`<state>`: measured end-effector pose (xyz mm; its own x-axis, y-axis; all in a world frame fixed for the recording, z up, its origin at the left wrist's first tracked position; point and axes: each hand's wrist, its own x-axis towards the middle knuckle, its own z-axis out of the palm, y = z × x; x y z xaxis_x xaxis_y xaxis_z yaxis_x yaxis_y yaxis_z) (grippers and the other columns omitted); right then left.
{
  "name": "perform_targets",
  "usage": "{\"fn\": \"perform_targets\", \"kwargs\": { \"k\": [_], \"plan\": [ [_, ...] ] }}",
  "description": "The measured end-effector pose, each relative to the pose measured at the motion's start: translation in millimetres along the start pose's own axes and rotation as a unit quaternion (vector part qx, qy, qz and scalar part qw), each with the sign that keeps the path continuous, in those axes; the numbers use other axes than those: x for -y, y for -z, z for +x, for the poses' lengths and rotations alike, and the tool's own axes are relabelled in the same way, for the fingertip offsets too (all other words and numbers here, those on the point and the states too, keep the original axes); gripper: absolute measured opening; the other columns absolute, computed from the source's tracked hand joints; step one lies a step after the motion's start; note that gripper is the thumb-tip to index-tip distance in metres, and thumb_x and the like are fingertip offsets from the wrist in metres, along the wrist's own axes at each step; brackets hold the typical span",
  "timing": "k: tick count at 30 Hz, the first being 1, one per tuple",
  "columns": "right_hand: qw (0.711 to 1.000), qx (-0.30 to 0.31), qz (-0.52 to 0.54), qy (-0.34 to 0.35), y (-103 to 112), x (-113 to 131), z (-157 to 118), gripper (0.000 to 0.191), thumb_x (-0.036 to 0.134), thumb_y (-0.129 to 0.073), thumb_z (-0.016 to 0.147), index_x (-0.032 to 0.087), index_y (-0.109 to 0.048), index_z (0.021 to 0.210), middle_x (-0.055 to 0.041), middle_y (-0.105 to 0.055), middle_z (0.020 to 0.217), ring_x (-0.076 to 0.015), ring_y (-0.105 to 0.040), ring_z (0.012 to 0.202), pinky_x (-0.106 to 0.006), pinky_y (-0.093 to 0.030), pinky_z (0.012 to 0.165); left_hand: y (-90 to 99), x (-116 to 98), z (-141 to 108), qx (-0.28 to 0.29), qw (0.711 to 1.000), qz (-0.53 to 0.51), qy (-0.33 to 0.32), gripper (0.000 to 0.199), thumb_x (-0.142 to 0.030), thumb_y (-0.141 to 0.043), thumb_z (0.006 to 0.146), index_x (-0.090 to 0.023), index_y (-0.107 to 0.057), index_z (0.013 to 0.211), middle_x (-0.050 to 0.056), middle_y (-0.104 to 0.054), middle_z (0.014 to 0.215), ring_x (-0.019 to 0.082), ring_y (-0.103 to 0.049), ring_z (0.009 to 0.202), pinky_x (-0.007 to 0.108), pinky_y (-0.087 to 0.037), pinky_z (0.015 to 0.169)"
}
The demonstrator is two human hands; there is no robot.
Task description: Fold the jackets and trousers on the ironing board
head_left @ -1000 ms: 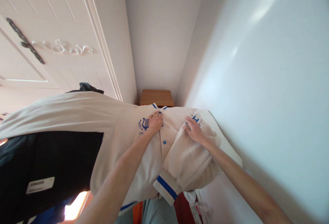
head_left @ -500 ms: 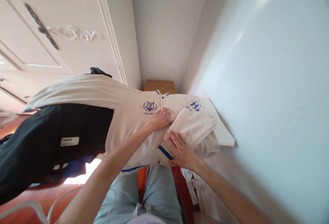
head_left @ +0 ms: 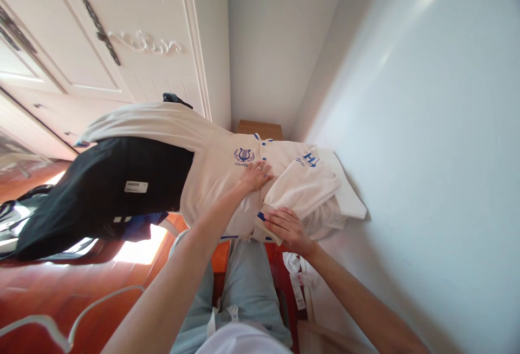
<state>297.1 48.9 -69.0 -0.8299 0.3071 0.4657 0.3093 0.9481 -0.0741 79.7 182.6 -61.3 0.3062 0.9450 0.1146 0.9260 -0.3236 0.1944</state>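
Cream jacket [head_left: 211, 181] lies spread beside wall [head_left: 426, 153], left hand [head_left: 257, 175] flat on its front, right hand [head_left: 288, 228] over cuff [head_left: 263, 220] of folded sleeve [head_left: 304, 185], can't tell if gripping or just pressing.

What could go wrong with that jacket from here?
Two things, perhaps. The folded sleeve could slip out of place if the right hand comes off its cuff. And the other sleeve, lying over black cloth with neither hand on it, might slide and pull the jacket askew.
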Motion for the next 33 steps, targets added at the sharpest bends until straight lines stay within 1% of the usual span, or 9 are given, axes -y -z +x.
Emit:
{"fn": "perform_targets", "kwargs": {
  "k": [4, 6, 12, 16, 20, 23, 25, 28, 33],
  "plan": [
    [0.996, 0.093, -0.011, 0.012, -1, 7, -4, 0.05, 0.007, -0.053, 0.089, 0.019, -0.059, 0.136, -0.0109, -0.043, 0.156, -0.0243, -0.028, 0.15, -0.052, -0.026, 0.122, 2.5, 2, -2, 0.007, 1.0, 0.006, -0.008, 0.056, -0.05, -0.024, 0.104, -0.022, -0.04, 0.15, 0.012, -0.031, 0.162, 0.028, -0.025, 0.149, 0.05, -0.017, 0.119],
    [0.993, 0.119, -0.011, -0.004, 0, 13, -7, 0.054, 0.011, -0.057, 0.088, 0.018, -0.053, 0.142, -0.0125, -0.036, 0.159, -0.0259, -0.021, 0.153, -0.054, -0.021, 0.122, 3.7, 3, -3, 0.007, 1.0, 0.007, -0.021, 0.053, -0.046, -0.024, 0.105, -0.022, -0.042, 0.148, 0.012, -0.033, 0.161, 0.027, -0.024, 0.149, 0.05, -0.017, 0.119],
    [0.994, 0.083, -0.012, -0.066, 12, 26, -11, 0.07, 0.046, -0.064, 0.091, 0.02, -0.041, 0.152, -0.0154, -0.032, 0.161, -0.0281, -0.019, 0.153, -0.055, -0.023, 0.121, 9.6, 4, -17, -0.013, 0.999, -0.009, -0.029, 0.05, -0.044, -0.026, 0.105, -0.018, -0.053, 0.137, 0.014, -0.04, 0.157, 0.024, -0.031, 0.147, 0.044, -0.023, 0.118],
    [0.991, 0.086, -0.042, -0.098, 7, 20, -4, 0.082, 0.051, -0.063, 0.089, 0.015, -0.032, 0.156, -0.0195, -0.026, 0.162, -0.0308, -0.02, 0.152, -0.054, -0.028, 0.12, 9.5, 4, -30, 0.008, 0.997, 0.0, -0.077, 0.054, -0.048, -0.025, 0.105, -0.019, -0.047, 0.145, 0.013, -0.038, 0.158, 0.024, -0.03, 0.148, 0.042, -0.022, 0.119],
    [0.98, 0.087, -0.094, -0.155, -11, 19, 6, 0.102, 0.04, -0.074, 0.079, 0.008, -0.019, 0.159, -0.0244, -0.017, 0.164, -0.0374, -0.01, 0.153, -0.061, -0.024, 0.12, 5.3, 5, -39, -0.022, 0.997, 0.002, -0.075, 0.061, -0.053, -0.024, 0.103, -0.018, -0.04, 0.15, 0.013, -0.038, 0.159, 0.026, -0.033, 0.147, 0.045, -0.021, 0.119],
    [0.972, 0.082, -0.152, -0.158, -29, 20, 8, 0.09, 0.015, -0.069, 0.078, 0.012, -0.025, 0.158, -0.0247, -0.022, 0.162, -0.0388, -0.011, 0.153, -0.066, -0.023, 0.118, 4.4, 4, -41, -0.036, 0.997, 0.004, -0.071, 0.061, -0.053, -0.024, 0.103, -0.018, -0.041, 0.151, 0.013, -0.038, 0.159, 0.027, -0.034, 0.146, 0.046, -0.022, 0.119],
    [0.973, 0.072, -0.173, -0.136, -35, 18, 7, 0.082, 0.006, -0.062, 0.08, 0.015, -0.032, 0.156, -0.0244, -0.027, 0.161, -0.0382, -0.014, 0.152, -0.067, -0.026, 0.116, 4.7, 3, -42, -0.04, 0.997, 0.006, -0.064, 0.061, -0.053, -0.025, 0.103, -0.02, -0.042, 0.15, 0.012, -0.038, 0.159, 0.027, -0.033, 0.146, 0.048, -0.022, 0.119],
    [0.98, 0.044, -0.167, -0.094, -25, 13, 9, 0.071, 0.005, -0.054, 0.083, 0.017, -0.04, 0.152, -0.0227, -0.035, 0.158, -0.0355, -0.023, 0.151, -0.063, -0.035, 0.114, 4.5, 2, -43, -0.048, 0.997, 0.007, -0.054, 0.06, -0.053, -0.025, 0.103, -0.019, -0.043, 0.15, 0.013, -0.039, 0.158, 0.027, -0.034, 0.146, 0.05, -0.021, 0.119],
    [0.993, -0.063, -0.092, -0.032, 9, 14, 18, 0.063, 0.006, -0.041, 0.09, 0.016, -0.039, 0.152, -0.0155, -0.052, 0.148, -0.0249, -0.039, 0.145, -0.052, -0.041, 0.116, 3.2, 2, -42, -0.058, 0.997, 0.004, -0.056, 0.06, -0.051, -0.028, 0.102, -0.017, -0.044, 0.148, 0.014, -0.042, 0.156, 0.029, -0.035, 0.145, 0.051, -0.024, 0.118]
  ]
}}
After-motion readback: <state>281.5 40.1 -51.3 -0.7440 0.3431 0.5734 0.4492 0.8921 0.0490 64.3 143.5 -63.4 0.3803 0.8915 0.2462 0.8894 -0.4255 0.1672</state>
